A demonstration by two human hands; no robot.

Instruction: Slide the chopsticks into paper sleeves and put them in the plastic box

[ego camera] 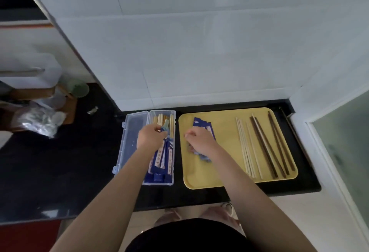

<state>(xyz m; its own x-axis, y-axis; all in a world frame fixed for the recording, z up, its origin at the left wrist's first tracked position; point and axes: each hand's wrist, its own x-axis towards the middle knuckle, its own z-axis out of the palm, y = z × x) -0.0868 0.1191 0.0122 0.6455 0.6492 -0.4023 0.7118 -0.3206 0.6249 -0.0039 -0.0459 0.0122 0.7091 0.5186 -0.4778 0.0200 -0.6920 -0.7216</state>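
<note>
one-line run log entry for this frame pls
left hand: over plastic box, at sleeved chopsticks | right hand: on blue sleeves, yellow tray | bare chopsticks: unsleeved

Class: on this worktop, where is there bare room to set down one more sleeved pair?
Free: the tray strip between the sleeves and the pale chopsticks; the lid left of the box; the dark counter left of that. Crowded: the box, and the tray's right side with the dark chopsticks.

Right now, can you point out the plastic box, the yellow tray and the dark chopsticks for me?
plastic box (173, 151): head view, on its clear right wall.
yellow tray (225, 131): head view, on a bare patch of its floor.
dark chopsticks (265, 147): head view, midway along one dark stick lying on the tray.
</note>
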